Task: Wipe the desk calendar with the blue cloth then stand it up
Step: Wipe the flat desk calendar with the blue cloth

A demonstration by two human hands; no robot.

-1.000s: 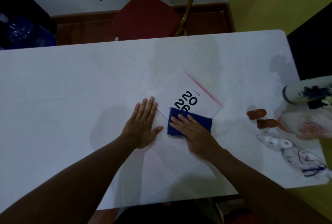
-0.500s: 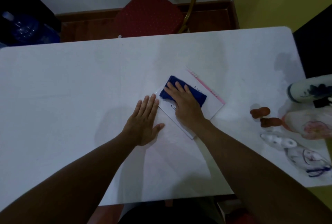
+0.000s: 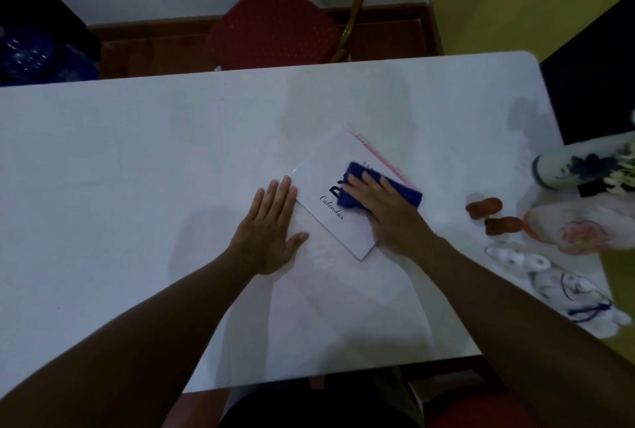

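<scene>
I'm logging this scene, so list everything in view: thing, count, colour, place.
desk calendar: one, white with pink binding, flat mid-table.
blue cloth: one, on the calendar under the right hand.
table: one, white.
chair: one, red seat, beyond the table.
vase: one, white and blue, lying at the right edge.
brown pieces: two, right of the calendar.
plastic bags: several, pale, right side.
water bottle: one, blue, far left.
left hand: flat at the calendar's left edge.
right hand: pressing the cloth.
</scene>
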